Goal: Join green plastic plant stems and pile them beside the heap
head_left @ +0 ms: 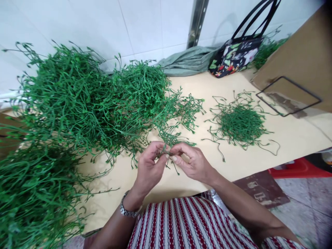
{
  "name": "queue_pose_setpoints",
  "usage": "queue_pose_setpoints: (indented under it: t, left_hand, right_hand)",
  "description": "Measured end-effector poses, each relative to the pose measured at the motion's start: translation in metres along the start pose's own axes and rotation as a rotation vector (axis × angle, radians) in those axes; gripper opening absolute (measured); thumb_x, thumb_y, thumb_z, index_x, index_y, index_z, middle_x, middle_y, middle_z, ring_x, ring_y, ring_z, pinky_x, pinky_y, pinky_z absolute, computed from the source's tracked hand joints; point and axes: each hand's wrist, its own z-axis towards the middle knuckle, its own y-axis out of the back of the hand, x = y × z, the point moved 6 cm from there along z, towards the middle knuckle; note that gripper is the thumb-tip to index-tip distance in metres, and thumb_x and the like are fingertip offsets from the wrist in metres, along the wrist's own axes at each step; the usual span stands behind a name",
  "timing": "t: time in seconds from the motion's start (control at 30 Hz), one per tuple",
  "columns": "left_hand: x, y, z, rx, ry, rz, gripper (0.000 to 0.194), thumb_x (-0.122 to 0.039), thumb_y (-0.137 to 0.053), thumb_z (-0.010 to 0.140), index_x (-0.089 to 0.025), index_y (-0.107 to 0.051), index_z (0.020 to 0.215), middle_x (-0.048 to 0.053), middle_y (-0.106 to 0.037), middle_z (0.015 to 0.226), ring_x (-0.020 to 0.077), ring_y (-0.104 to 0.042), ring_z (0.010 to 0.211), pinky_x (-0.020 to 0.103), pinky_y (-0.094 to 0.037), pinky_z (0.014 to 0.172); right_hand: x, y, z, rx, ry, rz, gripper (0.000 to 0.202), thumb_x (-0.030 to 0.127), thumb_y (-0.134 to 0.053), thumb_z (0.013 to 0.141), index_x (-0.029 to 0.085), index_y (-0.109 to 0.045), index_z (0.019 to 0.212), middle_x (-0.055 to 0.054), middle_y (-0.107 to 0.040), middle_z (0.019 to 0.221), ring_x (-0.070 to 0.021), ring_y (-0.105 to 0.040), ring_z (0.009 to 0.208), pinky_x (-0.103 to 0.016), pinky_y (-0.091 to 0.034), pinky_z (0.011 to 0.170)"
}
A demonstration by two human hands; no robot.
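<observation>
Near the front edge of the cream-coloured table, my left hand (151, 164) and my right hand (192, 162) meet, fingertips pinched on a small green stem piece (166, 151) between them. Thin stem ends poke out below the fingers. Beyond and to the left lies a big tangled heap of green stems with small buds (85, 100). A second heap (33, 200) fills the lower left. To the right sits a smaller round pile of thin green stems (242, 124), apart from my hands.
A floral bag (233, 57) and a grey-green cloth (188, 61) lie against the tiled wall. At the right stands a cardboard piece (298, 52) with a black wire frame (301, 85) before it. Something red (298, 169) shows below the table's right edge.
</observation>
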Motion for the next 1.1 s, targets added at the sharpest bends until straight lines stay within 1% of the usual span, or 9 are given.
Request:
queue_pose_setpoints:
  t: [0.13,0.27,0.37,0.47,0.6,0.67,0.77,0.97,1.1]
  left_hand:
    - [-0.019,-0.01,-0.005,0.058,-0.266,0.395,0.018,-0.004,-0.045,0.078,-0.017,-0.053,0.087,0.002,-0.058,0.078,0.0125,-0.055,0.072,0.023,-0.044,0.065]
    - [-0.027,-0.019,-0.009,0.129,-0.41,0.572,0.025,-0.001,-0.042,0.077,-0.017,-0.05,0.093,0.004,-0.058,0.082,0.0143,-0.055,0.076,0.025,-0.044,0.067]
    - [-0.026,-0.022,-0.01,0.217,-0.404,0.543,0.028,-0.001,-0.042,0.077,-0.018,-0.049,0.097,0.005,-0.057,0.085,0.0149,-0.054,0.077,0.026,-0.043,0.067]
    - [-0.018,-0.021,-0.007,0.28,-0.299,0.415,0.025,-0.001,-0.046,0.074,-0.018,-0.049,0.092,0.003,-0.052,0.082,0.014,-0.05,0.074,0.025,-0.042,0.064]
    - [-0.009,-0.016,-0.001,0.248,-0.135,0.292,0.013,-0.005,-0.052,0.073,-0.017,-0.05,0.076,0.002,-0.049,0.079,0.0128,-0.047,0.07,0.023,-0.039,0.06]
    - [-0.009,-0.016,0.001,0.235,-0.118,0.267,0.014,-0.007,-0.053,0.073,-0.016,-0.047,0.064,0.002,-0.05,0.074,0.0132,-0.048,0.07,0.023,-0.039,0.06]
    - [-0.015,-0.016,0.0,0.183,-0.191,0.258,0.02,-0.008,-0.052,0.075,-0.016,-0.047,0.057,0.001,-0.049,0.066,0.0129,-0.049,0.067,0.023,-0.039,0.059]
    - [-0.019,-0.014,-0.012,0.015,-0.361,0.461,0.016,-0.004,-0.047,0.076,-0.017,-0.051,0.067,0.003,-0.053,0.07,0.0138,-0.054,0.071,0.024,-0.042,0.059]
    - [-0.016,-0.017,-0.017,0.043,-0.45,0.544,0.018,0.0,-0.044,0.074,-0.017,-0.05,0.078,0.004,-0.053,0.075,0.0144,-0.052,0.073,0.025,-0.043,0.062]
  right_hand:
    - [-0.012,-0.003,0.001,0.082,-0.195,0.17,0.011,0.028,-0.056,0.082,0.017,-0.056,0.083,0.0,-0.059,0.069,-0.0101,-0.053,0.061,-0.02,-0.043,0.054]
    - [-0.024,-0.008,-0.002,0.192,-0.341,0.439,0.017,0.031,-0.062,0.076,0.015,-0.057,0.078,0.0,-0.058,0.07,-0.008,-0.052,0.06,-0.018,-0.042,0.052]
    - [-0.028,-0.012,-0.005,0.277,-0.389,0.637,0.026,0.038,-0.064,0.074,0.014,-0.055,0.07,0.003,-0.053,0.061,-0.0063,-0.049,0.052,-0.018,-0.042,0.049]
    - [-0.03,-0.015,-0.009,0.326,-0.4,0.726,0.03,0.042,-0.064,0.073,0.014,-0.055,0.068,0.003,-0.052,0.057,-0.0069,-0.05,0.05,-0.02,-0.043,0.048]
    - [-0.026,-0.006,-0.011,0.213,-0.318,0.548,0.024,0.036,-0.059,0.079,0.014,-0.057,0.071,0.001,-0.053,0.059,-0.0075,-0.049,0.052,-0.019,-0.04,0.048]
    - [-0.021,-0.001,-0.011,0.152,-0.255,0.422,0.02,0.032,-0.056,0.081,0.014,-0.058,0.073,0.0,-0.054,0.062,-0.0084,-0.049,0.055,-0.02,-0.039,0.049]
    - [-0.014,0.002,-0.012,0.107,-0.173,0.272,0.016,0.028,-0.053,0.084,0.015,-0.058,0.075,-0.001,-0.056,0.064,-0.0095,-0.051,0.057,-0.021,-0.041,0.052]
    - [0.002,0.003,-0.011,0.064,-0.029,-0.058,0.012,0.019,-0.047,0.085,0.018,-0.056,0.08,-0.002,-0.061,0.069,-0.0115,-0.056,0.062,-0.022,-0.044,0.059]
    - [0.011,0.002,-0.009,0.131,0.036,-0.138,0.015,0.013,-0.041,0.084,0.016,-0.055,0.079,-0.004,-0.058,0.071,-0.0124,-0.054,0.065,-0.024,-0.042,0.06]
